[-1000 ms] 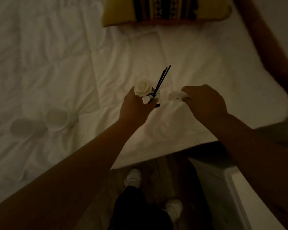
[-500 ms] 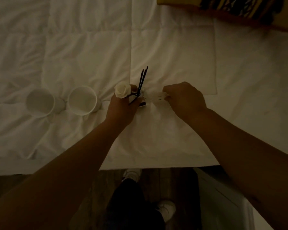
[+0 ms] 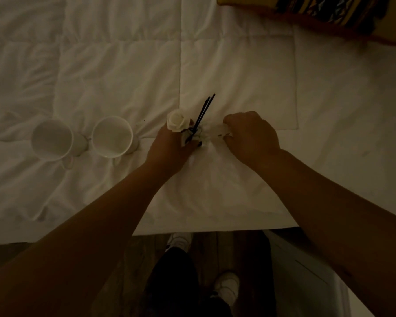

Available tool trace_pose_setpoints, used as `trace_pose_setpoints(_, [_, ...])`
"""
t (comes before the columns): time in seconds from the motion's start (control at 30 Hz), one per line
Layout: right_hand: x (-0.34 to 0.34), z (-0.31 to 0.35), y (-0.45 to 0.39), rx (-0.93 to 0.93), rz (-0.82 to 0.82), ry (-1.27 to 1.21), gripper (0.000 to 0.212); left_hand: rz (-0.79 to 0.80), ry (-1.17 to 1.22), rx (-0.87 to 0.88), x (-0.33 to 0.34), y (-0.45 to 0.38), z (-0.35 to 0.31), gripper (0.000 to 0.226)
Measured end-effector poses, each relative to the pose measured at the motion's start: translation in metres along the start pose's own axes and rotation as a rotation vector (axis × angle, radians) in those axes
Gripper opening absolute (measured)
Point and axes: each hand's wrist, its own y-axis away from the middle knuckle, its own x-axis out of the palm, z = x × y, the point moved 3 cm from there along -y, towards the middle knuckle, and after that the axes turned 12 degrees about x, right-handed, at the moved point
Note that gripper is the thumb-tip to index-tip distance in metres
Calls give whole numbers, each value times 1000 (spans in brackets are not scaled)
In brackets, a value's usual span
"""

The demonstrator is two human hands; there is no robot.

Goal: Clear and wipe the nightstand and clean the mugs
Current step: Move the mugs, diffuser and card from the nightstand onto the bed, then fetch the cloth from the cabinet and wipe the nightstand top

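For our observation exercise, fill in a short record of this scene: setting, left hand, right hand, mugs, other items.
setting: white quilted bedspread, seen from above in dim light
left hand: left hand grips a small reed diffuser with black sticks and a white rose
right hand: right hand pinches a white crumpled wipe against the diffuser
mugs: two white mugs stand upright side by side on the bedspread, left of the hands
other items: patterned yellow cushion at top right

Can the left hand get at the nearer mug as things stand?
Probably not yet: the left hand grips a small vase of sticks and a rose. The path to the mug looks free.
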Motion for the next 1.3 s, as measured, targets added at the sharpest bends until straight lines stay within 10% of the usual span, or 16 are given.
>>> trace_pose_setpoints(0.3, [-16,8,26,-23,-37,58,46,42,-185,-44,-27,32,-16,81])
trace_pose_setpoints(0.7, [-143,55,135,-159,-114,75,46,-165,-411,-48,-147,155,-139,79])
trace_pose_setpoints(1.3, [-280,403,395,-979,-154,100,59,-394,-909,-498,-420,488,-269,88])
